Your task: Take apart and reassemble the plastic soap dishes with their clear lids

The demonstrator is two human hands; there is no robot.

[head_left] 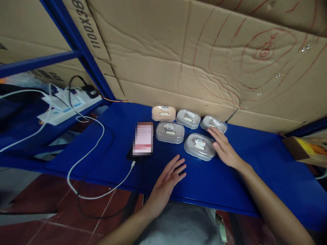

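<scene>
Several oval lidded boxes with round stickers lie in two rows on a blue table. The back row has a peach box [164, 113], a grey box [188, 119] and another grey box [214, 123]. In front are a grey box [170, 132] and a larger-looking grey box [200, 146]. My right hand [224, 148] is beside the front right box, fingers apart, fingertips by the back right box; contact is unclear. My left hand [168, 180] hovers near the table's front edge, fingers spread, holding nothing.
Left of the boxes lies a phone [143, 139] with a white cable [99, 196] looping over the front edge. A power strip [68, 109] sits on the left shelf. Cardboard [158, 54] stands behind the blue table [107, 149]. An open carton [304, 149] is at the right.
</scene>
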